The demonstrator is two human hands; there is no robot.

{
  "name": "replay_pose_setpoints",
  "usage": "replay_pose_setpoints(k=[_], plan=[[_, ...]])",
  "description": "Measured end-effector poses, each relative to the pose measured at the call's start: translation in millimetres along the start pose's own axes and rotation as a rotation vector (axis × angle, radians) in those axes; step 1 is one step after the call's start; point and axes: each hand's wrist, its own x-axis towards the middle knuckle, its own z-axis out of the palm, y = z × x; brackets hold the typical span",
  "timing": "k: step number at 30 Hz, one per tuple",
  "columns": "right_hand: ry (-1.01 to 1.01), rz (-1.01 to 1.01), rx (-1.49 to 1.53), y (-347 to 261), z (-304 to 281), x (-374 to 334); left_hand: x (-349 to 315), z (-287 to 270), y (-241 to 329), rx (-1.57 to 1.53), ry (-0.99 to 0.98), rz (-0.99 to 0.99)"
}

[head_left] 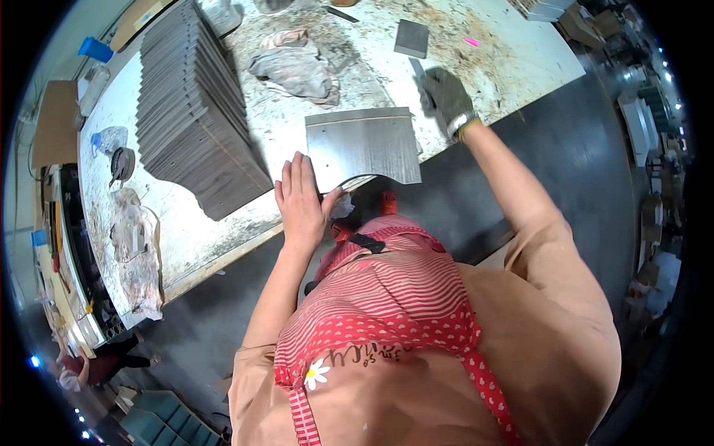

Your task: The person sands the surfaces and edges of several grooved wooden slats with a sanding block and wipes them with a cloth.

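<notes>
A grey wood-grain panel (pixel 364 145) with one wavy edge lies at the near edge of the worktable, its wavy side toward me. My left hand (pixel 301 193) is bare, its fingers stretched out beside the panel's left edge; whether it presses on the panel I cannot tell. Off the panel's far right corner, my right hand (pixel 446 97) wears a dark grey glove. Its fingers are closed around a narrow, flat grey tool (pixel 417 68), mostly hidden by the glove. Just beyond lies a small dark grey rectangular block (pixel 411 39).
A tall stack of similar grey panels (pixel 201 119) stands to the left. Stained rags (pixel 297 70) lie behind the panel, another cloth (pixel 135 245) at the left. A tape roll (pixel 122 164), a blue cup (pixel 95 50) and a pink piece (pixel 471 42) are on the stained white table (pixel 520 67).
</notes>
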Motion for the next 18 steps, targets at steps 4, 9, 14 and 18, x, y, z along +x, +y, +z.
replay_pose_setpoints(k=[4, 9, 14, 18], plan=[[0.036, -0.054, -0.115, -1, -39, 94, 4, 12, 1, -0.027, -0.015, -0.085], [0.13, -0.549, -0.905, -20, -54, 153, 5, 19, 6, -0.007, 0.06, -0.102], [0.121, -0.716, -1.043, -50, -34, 101, -2, 12, 16, 0.042, 0.124, -0.209], [-0.317, -0.921, -1.084, 49, -20, 56, 9, 17, 29, -0.027, 0.188, -0.244]])
